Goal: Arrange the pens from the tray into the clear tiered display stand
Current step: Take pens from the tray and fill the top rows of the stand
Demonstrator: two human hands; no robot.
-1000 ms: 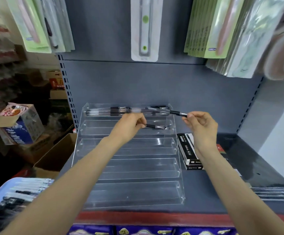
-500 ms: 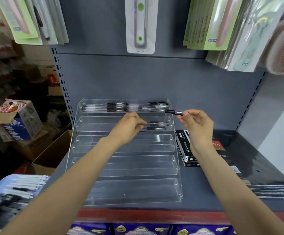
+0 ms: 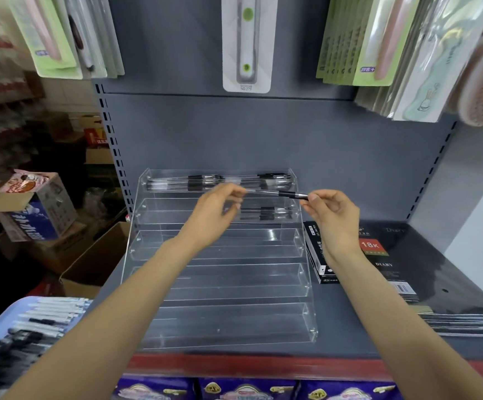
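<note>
Now the left hand (image 3: 214, 215) lifts to pinch the pen (image 3: 277, 193) the right hand (image 3: 332, 215) pinches, blocking the stand (image 3: 159, 243); pens (image 3: 266, 213) lie in its second row.

Even, soft light from above, no hard shadows on the grey shelf (image 3: 347, 321). White glints run along the clear stand (image 3: 272, 235), its tiers hard to separate. The left hand (image 3: 214, 217) smears with motion blur at the fingers (image 3: 234, 194). Wide-angle bending curves the edges; hanging packs (image 3: 425, 62) at right go soft, the tray (image 3: 18, 327) blurs, and the far left falls dim.
</note>
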